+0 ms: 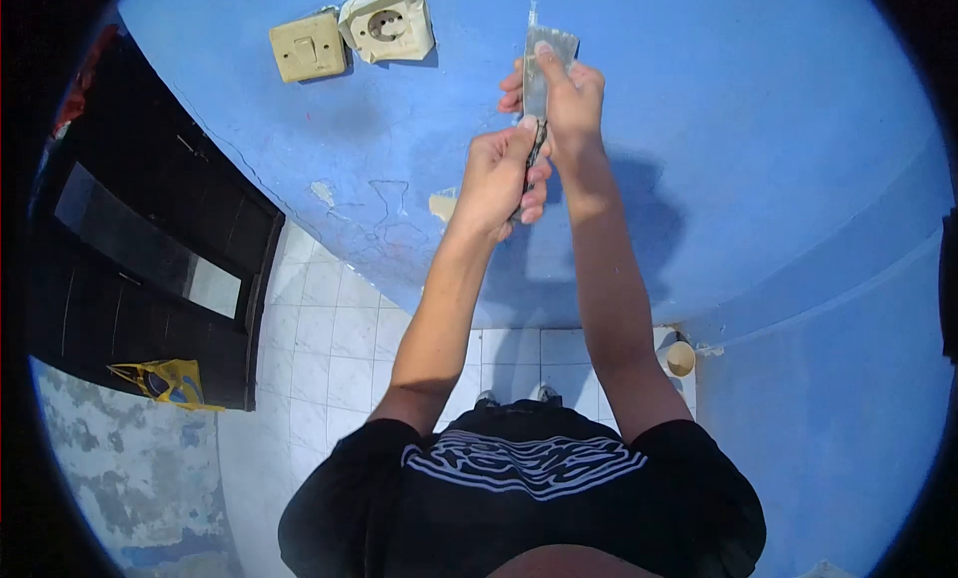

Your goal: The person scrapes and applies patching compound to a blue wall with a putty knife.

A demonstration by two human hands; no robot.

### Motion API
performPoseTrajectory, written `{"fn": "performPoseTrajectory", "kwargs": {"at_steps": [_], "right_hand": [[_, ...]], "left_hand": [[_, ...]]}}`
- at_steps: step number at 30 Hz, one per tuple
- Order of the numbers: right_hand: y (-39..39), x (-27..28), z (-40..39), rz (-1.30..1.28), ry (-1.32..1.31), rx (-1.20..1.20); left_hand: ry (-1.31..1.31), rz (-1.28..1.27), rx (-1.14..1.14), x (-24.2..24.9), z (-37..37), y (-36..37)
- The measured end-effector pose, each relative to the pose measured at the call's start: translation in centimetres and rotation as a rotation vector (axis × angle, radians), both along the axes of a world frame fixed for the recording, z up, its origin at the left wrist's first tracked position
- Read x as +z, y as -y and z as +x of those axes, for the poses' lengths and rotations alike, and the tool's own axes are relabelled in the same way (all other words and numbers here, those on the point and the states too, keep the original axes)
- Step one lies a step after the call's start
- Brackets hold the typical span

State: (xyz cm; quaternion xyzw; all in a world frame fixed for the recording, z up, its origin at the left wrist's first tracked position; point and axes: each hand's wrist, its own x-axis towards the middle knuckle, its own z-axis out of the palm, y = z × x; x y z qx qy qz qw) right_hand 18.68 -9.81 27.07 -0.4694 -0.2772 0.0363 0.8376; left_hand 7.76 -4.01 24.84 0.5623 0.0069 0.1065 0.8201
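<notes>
A putty knife (536, 97) with a wide grey blade and a dark handle is raised in front of the blue wall (758, 109). My left hand (496, 176) is closed around its handle, with the thumb pointing up along it. Higher up, my right hand (574, 104) grips the blade, thumb pressed on its face and fingers behind it. The blade's top edge is at the wall, just below a thin whitish mark (533, 7). Whether the edge touches the wall is hard to tell.
A light switch (307, 49) and a power socket (387, 24) sit on the wall at upper left. Lower down are a peeled patch (443, 205) and cracks. A dark cabinet (140, 189) with a yellow bag (180, 384) stands left. A beige cup-like container (681, 359) is near the tiled floor (334, 329).
</notes>
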Motion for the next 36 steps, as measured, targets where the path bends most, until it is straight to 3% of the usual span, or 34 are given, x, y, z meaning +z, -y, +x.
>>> {"fn": "performPoseTrajectory", "kwargs": {"at_steps": [15, 18, 20, 23, 29, 33, 36], "right_hand": [[0.2, 1.3, 0.5, -0.041, 0.008, -0.028], [-0.1, 1.0, 0.3, 0.001, -0.009, -0.017], [0.0, 0.9, 0.1, -0.001, -0.016, -0.015], [-0.1, 0.2, 0.1, 0.0, 0.023, -0.01], [-0.2, 3.4, 0.6, -0.019, 0.069, -0.083], [-0.5, 0.5, -0.2, -0.031, 0.08, -0.133], [-0.4, 2.5, 0.6, -0.056, 0.049, -0.142]], "left_hand": [[0.038, -0.039, 0.016, -0.3, 0.8, 0.3], [0.131, -0.147, -0.007, -2.0, -0.3, 0.0], [0.239, -0.157, 0.047, -2.9, -0.9, 0.8], [0.201, -0.166, 0.123, -3.3, -0.2, 1.1], [0.284, -0.13, 0.2, -1.6, 1.8, 1.5], [0.191, -0.142, 0.215, -2.9, 0.3, 1.5], [0.242, -0.152, 0.214, -1.2, 1.1, 1.8]]}}
